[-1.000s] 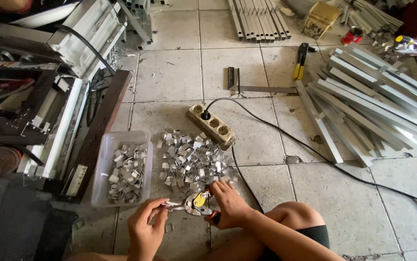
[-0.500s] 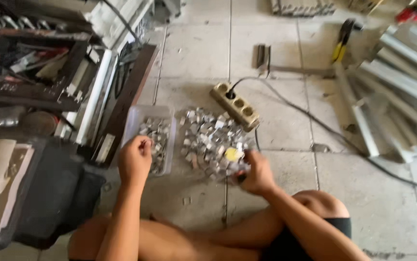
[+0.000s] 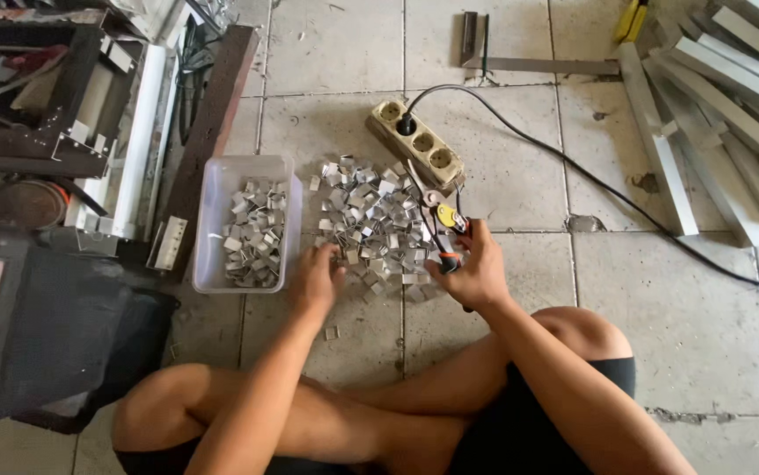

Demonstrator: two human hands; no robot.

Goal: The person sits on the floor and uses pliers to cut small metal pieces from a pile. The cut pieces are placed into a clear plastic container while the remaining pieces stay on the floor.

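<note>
Grey floor tiles (image 3: 705, 334) carried the whole job, with the person sitting cross-legged at six o'clock so everything lay within arm's reach. Left hand (image 3: 315, 280) rested fingers-down at the near edge of the pile of small metal clips (image 3: 379, 224), seemingly picking one, though its grip was hidden. Right hand (image 3: 476, 273) was closed around pliers (image 3: 441, 230), nose toward twelve o'clock over the pile. At ten o'clock, just beside the pile, a clear plastic tub (image 3: 243, 220) held more clips. Beyond, at one o'clock, lay a power strip (image 3: 416, 145).
</note>
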